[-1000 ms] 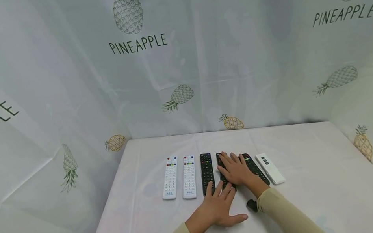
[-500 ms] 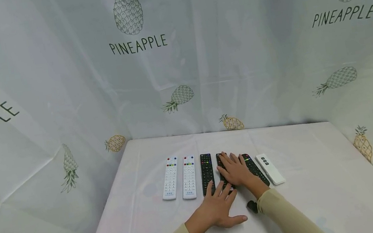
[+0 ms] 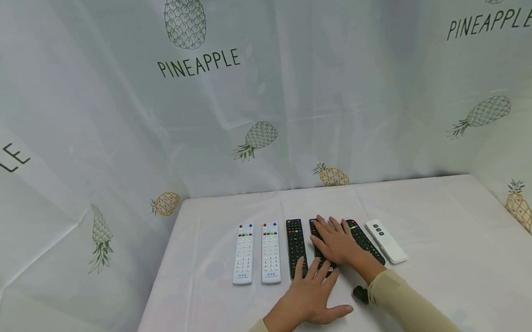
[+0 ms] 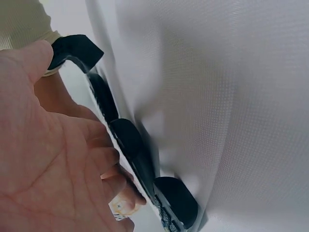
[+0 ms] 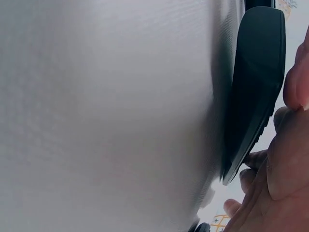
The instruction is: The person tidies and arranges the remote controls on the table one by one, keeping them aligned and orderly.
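Note:
My left hand (image 3: 312, 298) lies with its fingers spread, fingertips at the near ends of two upright black remote controls. One is the black remote (image 3: 295, 241) left of centre. The other (image 3: 313, 228) lies partly under my right hand (image 3: 337, 244), whose fingers stretch flat over it. A third black remote (image 3: 366, 242), slanted, sits beside that hand, close to its outer fingers. In the left wrist view, the left palm (image 4: 48, 159) is beside the rounded ends of black remotes (image 4: 176, 203). The right wrist view has a black remote (image 5: 256, 82) next to the right fingers (image 5: 258, 159).
Two white remotes with coloured buttons, the outer one (image 3: 244, 254) and the inner one (image 3: 270, 253), lie to the left. A slim white remote (image 3: 386, 241) slants at the right end of the row. A white cloth (image 3: 445, 277) covers the table; pineapple-print curtains (image 3: 347, 92) stand behind.

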`<state>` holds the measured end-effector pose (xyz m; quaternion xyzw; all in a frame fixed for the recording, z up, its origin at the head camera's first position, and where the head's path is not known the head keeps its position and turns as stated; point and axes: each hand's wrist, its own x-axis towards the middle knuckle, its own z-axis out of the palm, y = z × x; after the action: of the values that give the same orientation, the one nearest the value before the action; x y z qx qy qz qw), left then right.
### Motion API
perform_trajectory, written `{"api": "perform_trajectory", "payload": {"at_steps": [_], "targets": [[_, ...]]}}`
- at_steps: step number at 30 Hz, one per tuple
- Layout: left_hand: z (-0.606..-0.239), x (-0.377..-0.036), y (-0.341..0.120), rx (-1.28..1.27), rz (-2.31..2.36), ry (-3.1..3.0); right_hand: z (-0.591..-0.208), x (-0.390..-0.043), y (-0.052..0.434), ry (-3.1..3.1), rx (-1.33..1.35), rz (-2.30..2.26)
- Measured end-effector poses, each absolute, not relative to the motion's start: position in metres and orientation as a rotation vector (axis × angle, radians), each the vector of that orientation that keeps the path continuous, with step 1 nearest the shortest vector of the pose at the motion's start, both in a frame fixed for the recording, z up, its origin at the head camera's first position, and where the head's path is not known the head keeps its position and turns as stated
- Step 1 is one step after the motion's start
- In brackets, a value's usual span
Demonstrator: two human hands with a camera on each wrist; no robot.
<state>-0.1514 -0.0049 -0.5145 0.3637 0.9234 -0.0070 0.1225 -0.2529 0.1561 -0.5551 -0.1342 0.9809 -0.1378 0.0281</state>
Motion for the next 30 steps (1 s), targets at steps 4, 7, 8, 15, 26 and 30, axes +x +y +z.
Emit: {"api": "perform_trajectory", "payload": {"at_steps": [4,7,8,15,26,30], "targets": [[-0.512,-0.151,-0.005,1.061,-0.023,2.688,-0.557,-0.254,0.157,3.008,-0.403,-0.415],[-0.511,-0.15,-0.004,1.059,-0.021,2.683,-0.558,-0.254,0.157,2.997,-0.399,-0.422],[-0.511,-0.15,-0.004,1.057,-0.02,2.682,-0.559,-0.254,0.157,2.999,-0.4,-0.426],[-0.51,-0.149,-0.003,1.046,-0.021,2.678,-0.559,-0.253,0.158,3.001,-0.397,-0.424],[-0.517,-0.151,-0.002,1.065,0.012,2.688,-0.559,-0.252,0.159,3.012,-0.395,-0.427],[-0.521,-0.152,-0.003,1.074,0.023,2.699,-0.559,-0.251,0.161,3.049,-0.414,-0.452]]}}
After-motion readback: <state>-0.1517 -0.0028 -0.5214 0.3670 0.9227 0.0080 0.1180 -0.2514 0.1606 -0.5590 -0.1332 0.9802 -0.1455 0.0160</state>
